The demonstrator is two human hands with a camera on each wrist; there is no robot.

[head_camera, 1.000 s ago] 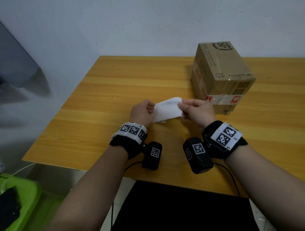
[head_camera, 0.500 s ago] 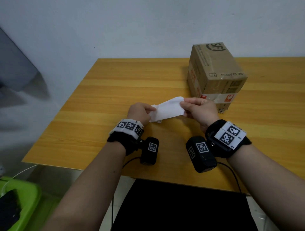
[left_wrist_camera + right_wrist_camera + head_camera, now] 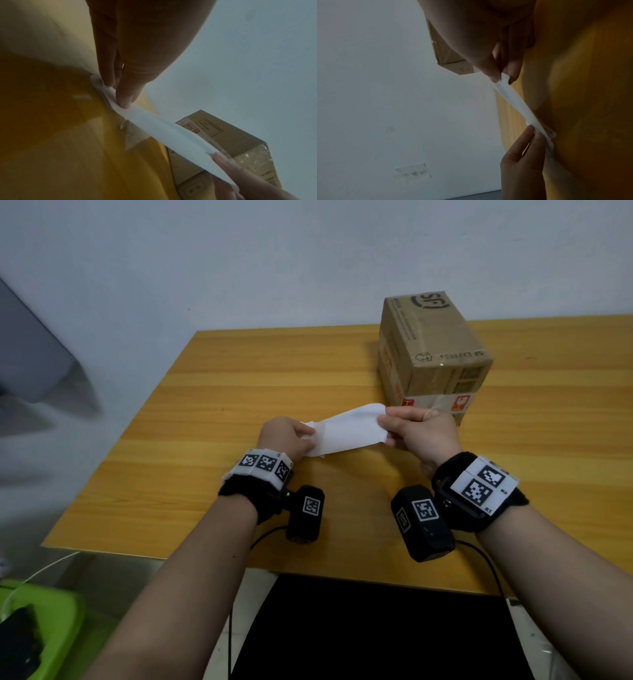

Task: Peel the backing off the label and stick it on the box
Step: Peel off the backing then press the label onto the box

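A white label [image 3: 346, 431] is stretched between my two hands just above the wooden table [image 3: 212, 392]. My left hand [image 3: 291, 436] pinches its left end, where a second sheet, the backing, shows below; the left wrist view shows thumb and finger pinching that end of the label [image 3: 154, 125]. My right hand [image 3: 411, 426] pinches the right end, and in the right wrist view the label [image 3: 517, 102] runs taut from its fingertips to the left hand. A brown cardboard box [image 3: 435, 350] stands upright just behind my right hand.
The box [image 3: 228, 138] is sealed with clear tape and carries red stickers. A green bin [image 3: 37, 625] sits on the floor at the lower left. A black surface [image 3: 376, 628] lies below the table's near edge. A paper note [image 3: 412, 171] sticks to the wall.
My hands have drawn apart: the right hand moved right toward the box, and the label now spans a longer, flatter stretch between them. The box has not moved.
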